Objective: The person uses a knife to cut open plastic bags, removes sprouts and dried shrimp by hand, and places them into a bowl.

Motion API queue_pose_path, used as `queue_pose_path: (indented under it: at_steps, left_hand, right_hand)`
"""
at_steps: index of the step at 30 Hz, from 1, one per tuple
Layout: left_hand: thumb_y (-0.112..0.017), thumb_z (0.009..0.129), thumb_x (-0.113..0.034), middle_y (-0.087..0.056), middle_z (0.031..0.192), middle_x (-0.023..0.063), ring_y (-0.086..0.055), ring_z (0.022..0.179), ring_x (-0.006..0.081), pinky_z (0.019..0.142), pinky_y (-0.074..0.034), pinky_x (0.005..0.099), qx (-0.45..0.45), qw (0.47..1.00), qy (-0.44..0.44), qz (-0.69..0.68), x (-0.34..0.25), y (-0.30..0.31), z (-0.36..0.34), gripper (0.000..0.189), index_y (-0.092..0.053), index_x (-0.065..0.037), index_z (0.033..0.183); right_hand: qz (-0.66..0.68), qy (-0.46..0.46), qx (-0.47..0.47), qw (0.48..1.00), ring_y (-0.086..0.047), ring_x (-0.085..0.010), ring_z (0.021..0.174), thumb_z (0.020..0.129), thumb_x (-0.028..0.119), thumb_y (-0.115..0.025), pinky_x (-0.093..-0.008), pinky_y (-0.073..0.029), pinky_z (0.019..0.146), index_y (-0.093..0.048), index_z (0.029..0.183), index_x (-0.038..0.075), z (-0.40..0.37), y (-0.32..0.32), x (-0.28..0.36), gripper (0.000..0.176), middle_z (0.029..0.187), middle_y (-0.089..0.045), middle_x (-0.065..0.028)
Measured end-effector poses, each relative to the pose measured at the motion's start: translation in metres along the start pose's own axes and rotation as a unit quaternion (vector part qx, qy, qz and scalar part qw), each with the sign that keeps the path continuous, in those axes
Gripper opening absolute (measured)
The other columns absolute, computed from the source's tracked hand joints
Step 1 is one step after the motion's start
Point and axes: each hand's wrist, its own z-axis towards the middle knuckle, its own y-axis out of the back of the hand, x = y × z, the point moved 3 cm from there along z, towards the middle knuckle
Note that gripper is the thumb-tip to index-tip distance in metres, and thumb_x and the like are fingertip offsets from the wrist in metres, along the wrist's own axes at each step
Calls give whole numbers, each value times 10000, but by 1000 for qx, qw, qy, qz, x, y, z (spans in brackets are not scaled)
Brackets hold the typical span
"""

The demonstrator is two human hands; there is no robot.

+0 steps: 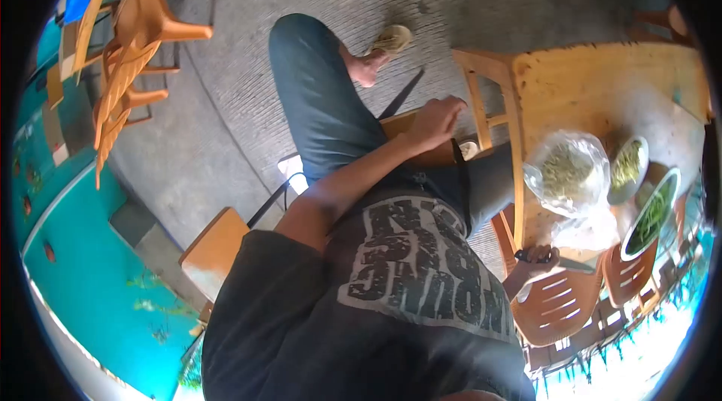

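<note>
My right hand (538,257) is wrapped round the dark handle of a knife (577,266), beside the near edge of the table. The knife's pale blade points right, over an orange-brown chair. My left hand (438,124) is above my lap with its fingers curled together; whether anything is in them is hidden. Below that hand is a brown wooden surface (398,124). Just past it, a dark blade-shaped strip (404,93) shows against the floor. An open clear plastic bag (568,172) with pale green cut pieces lies on the wooden table (553,93).
A bowl of light green pieces (628,168) and a white-rimmed bowl of green leaves (653,214) stand by the bag. Orange-brown chairs (556,307) are close at the lower right. Stacked chairs (139,25) stand at the upper left, near a teal wall (90,258).
</note>
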Motion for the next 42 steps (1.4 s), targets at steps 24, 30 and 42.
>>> queue_pose_path:
  at_steps: [24, 30, 42]
  left_hand:
    - [-686, 776, -101, -653, 770, 69, -629, 637, 167, 575, -488, 296, 190, 935, -253, 159, -214, -66, 30, 125, -612, -37, 854]
    - [-694, 754, -112, -633, 781, 54, -634, 701, 201, 615, -487, 328, 228, 917, -258, 203, -226, -60, 36, 108, -638, -67, 834]
    - [-712, 718, -188, -547, 851, 32, -598, 755, 236, 640, -486, 364, 207, 906, -328, 170, -220, -57, 35, 154, -597, -86, 724]
  right_hand:
    - [230, 71, 144, 960, -290, -51, 411, 910, 112, -477, -211, -245, 365, -424, 752, 96, -5, 25, -7, 168, 551, -364, 20]
    - [247, 105, 122, 955, -304, -43, 433, 923, 136, -488, -202, -242, 370, -437, 757, 92, -10, 25, -9, 179, 568, -371, 27]
    - [205, 122, 62, 969, -329, -40, 429, 923, 167, -512, -188, -256, 363, -455, 743, 101, -15, 14, -3, 200, 573, -394, 23]
